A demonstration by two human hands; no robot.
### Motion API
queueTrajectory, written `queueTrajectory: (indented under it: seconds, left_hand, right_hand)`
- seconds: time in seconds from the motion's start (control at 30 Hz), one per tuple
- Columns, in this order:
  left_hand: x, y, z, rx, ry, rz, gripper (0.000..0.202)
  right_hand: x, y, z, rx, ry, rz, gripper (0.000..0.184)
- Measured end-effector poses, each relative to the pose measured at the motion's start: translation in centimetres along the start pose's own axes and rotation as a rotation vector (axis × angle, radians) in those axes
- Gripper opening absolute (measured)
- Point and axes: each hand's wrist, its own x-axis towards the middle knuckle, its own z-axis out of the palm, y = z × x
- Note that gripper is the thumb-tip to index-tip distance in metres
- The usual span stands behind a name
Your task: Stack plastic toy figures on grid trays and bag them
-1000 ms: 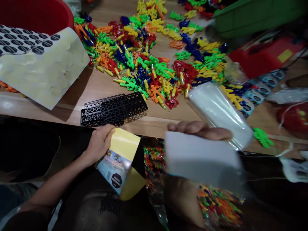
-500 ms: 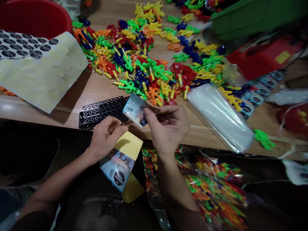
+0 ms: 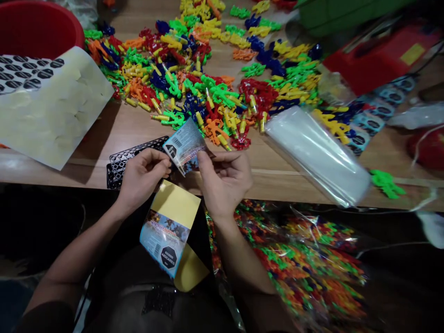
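My right hand [image 3: 225,182] pinches a printed blue bag-topper card [image 3: 185,145] between thumb and fingers, tilted above the table's front edge. A barcode and a dark octagon mark show on its face. At the card's lower left edge is my left hand [image 3: 144,175], its thumb and fingertips pressed together; what they hold, if anything, is hidden. Below both hands, on my lap, lies another blue card [image 3: 163,238] with a black octagon label [image 3: 169,257] and plain yellow parts. Behind my left hand, black perforated plastic plates [image 3: 120,159] lie on the table.
Colourful plastic figures [image 3: 215,90] are heaped across the table [image 3: 305,182]. A sticker sheet [image 3: 52,111] leans by a red tub [image 3: 38,27] at left. Clear plastic bags [image 3: 319,155] lie at right, near a red device [image 3: 378,58]. Filled bags [image 3: 305,273] sit below the table edge.
The card in my right hand has turned and come left, up against my left fingertips. Both hands have shifted slightly left in view. More of the card on my lap now shows.
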Motion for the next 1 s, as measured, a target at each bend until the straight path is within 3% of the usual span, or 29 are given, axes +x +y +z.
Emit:
queueTrajectory:
  seconds: [0.2,0.37,0.47,0.77,1.0]
  left_hand:
    - [0.8,1.0,0.4,0.095,0.012,0.095,0.041]
    - [0.8,0.4,1.0,0.108,0.033,0.089,0.025]
    - [0.7,0.5,0.5,0.063,0.032,0.075,0.018]
    - [1.3,3.3,-0.3,0.271,0.023,0.265,0.016]
    - [2.8,5.0,-0.3,0.421,0.018,0.391,0.019]
  right_hand:
    - [0.1,-0.1,0.5,-0.005,0.015,0.019,0.025]
    - [-0.2,-0.6,0.6,0.012,0.05,-0.024,0.023]
    - [-0.2,0.2,0.1,0.038,0.04,0.042,0.027]
    - [2.4,3.3,-0.4,0.321,-0.221,0.407,0.044]
    - [5.5,2.8,-0.8,0.408,-0.306,0.456,0.051]
